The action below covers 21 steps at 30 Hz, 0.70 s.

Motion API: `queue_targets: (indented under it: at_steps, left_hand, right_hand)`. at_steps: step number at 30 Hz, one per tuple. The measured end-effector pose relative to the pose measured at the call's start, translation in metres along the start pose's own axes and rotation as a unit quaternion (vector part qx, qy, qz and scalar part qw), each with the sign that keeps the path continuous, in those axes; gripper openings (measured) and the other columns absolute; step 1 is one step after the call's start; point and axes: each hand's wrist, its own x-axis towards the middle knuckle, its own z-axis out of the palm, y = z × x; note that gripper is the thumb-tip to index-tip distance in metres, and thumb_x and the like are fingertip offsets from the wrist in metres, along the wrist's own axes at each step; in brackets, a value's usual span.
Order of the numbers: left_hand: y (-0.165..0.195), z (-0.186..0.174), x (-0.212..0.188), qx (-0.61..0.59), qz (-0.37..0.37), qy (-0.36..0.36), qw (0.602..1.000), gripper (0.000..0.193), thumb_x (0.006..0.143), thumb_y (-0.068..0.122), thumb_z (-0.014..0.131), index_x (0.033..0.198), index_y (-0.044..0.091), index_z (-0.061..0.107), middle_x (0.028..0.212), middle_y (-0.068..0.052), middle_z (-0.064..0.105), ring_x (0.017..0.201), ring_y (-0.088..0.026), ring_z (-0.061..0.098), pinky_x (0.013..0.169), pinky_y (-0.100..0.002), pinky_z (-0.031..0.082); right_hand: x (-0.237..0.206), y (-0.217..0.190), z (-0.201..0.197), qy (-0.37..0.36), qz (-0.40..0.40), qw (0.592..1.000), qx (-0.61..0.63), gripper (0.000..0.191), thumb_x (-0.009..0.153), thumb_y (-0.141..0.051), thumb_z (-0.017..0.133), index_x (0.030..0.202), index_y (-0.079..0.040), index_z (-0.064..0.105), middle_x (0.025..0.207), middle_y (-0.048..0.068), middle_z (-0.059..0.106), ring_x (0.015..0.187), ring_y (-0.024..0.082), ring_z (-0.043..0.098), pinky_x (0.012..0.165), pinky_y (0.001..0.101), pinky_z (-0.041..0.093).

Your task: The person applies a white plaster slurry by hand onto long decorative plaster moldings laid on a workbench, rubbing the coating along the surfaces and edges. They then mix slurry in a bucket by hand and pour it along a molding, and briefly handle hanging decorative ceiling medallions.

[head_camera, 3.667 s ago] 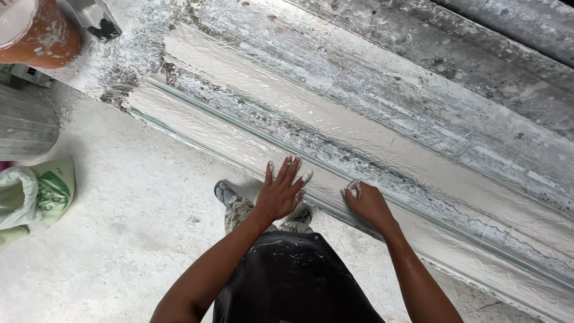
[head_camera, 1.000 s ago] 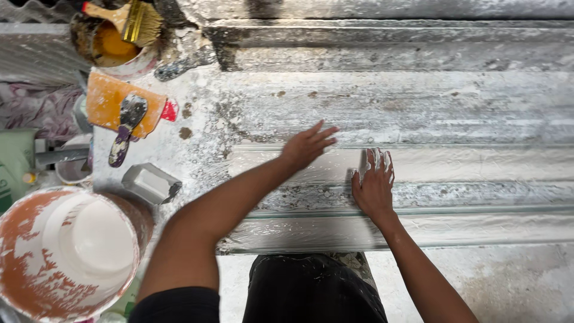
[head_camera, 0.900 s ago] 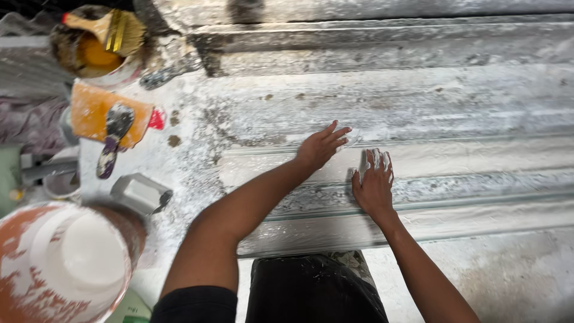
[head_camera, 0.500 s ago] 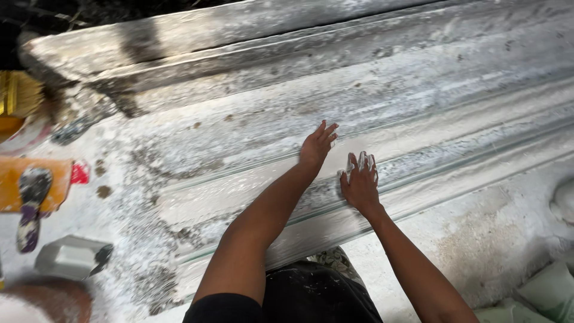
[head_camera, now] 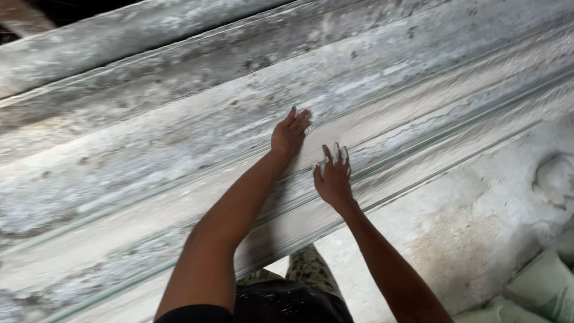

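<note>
A long grey-white plaster moulding (head_camera: 179, 137) with ridges and grooves runs slantwise across the view. My left hand (head_camera: 290, 133) lies flat on one of its broad bands, fingers spread and holding nothing. My right hand (head_camera: 333, 177) rests a little lower and to the right, on a narrower ridge. Its fingers press a small pale sheet (head_camera: 336, 153) against the surface. What the sheet is made of cannot be told. Both arms reach up from the bottom of the frame.
Dusty concrete floor (head_camera: 472, 239) lies below the moulding at the right. A white lump (head_camera: 556, 176) sits at the right edge and a pale green sack (head_camera: 538, 287) in the lower right corner. My legs (head_camera: 299, 275) stand close against the moulding's lower edge.
The view has swung to the right along the moulding, so the bucket, trowel and brush at the left have gone out of view. Both hands have kept their places side by side on it.
</note>
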Motion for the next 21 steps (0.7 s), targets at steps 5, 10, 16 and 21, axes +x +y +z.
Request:
queue_targets:
  at_steps: [5,10,16,21]
  left_hand:
    - [0.031,-0.071,0.106,0.045,-0.007,0.008,0.999,0.064,0.105,0.037,0.04,0.164,0.023,0.021,0.171,0.009,0.013,0.157,-0.023,-0.004,0.122,-0.056,-0.004]
    - [0.067,-0.137,0.207,0.035,0.034,-0.045,0.998,0.061,0.105,0.035,0.046,0.162,0.029,0.026,0.173,0.011,0.009,0.159,-0.025,-0.006,0.123,-0.056,-0.004]
    - [0.116,-0.208,0.349,0.017,0.02,0.002,1.0,0.062,0.104,0.035,0.047,0.163,0.027,0.026,0.172,0.013,0.012,0.158,-0.024,-0.007,0.123,-0.055,-0.005]
    - [0.157,-0.275,0.478,0.017,0.014,0.008,1.0,0.067,0.103,0.03,0.05,0.163,0.023,0.023,0.171,0.013,0.015,0.158,-0.023,-0.005,0.123,-0.053,-0.008]
  right_hand:
    - [0.018,0.123,-0.05,-0.018,0.038,0.999,0.023,0.065,0.097,-0.026,0.058,0.153,-0.002,0.038,0.157,0.035,0.031,0.147,0.054,0.021,0.117,0.0663,0.019]
    - [0.03,0.239,-0.099,-0.033,0.079,0.996,0.023,0.065,0.1,-0.029,0.056,0.156,-0.001,0.036,0.155,0.032,0.035,0.149,0.051,0.025,0.119,0.0683,0.02]
    - [0.058,0.358,-0.149,-0.015,0.098,0.995,0.02,0.064,0.099,-0.027,0.057,0.155,-0.006,0.036,0.155,0.039,0.03,0.147,0.055,0.022,0.114,0.0678,0.018]
    - [0.101,0.479,-0.2,-0.031,0.096,0.994,0.034,0.064,0.101,-0.029,0.056,0.157,-0.007,0.033,0.155,0.036,0.032,0.15,0.052,0.023,0.12,0.0645,0.018]
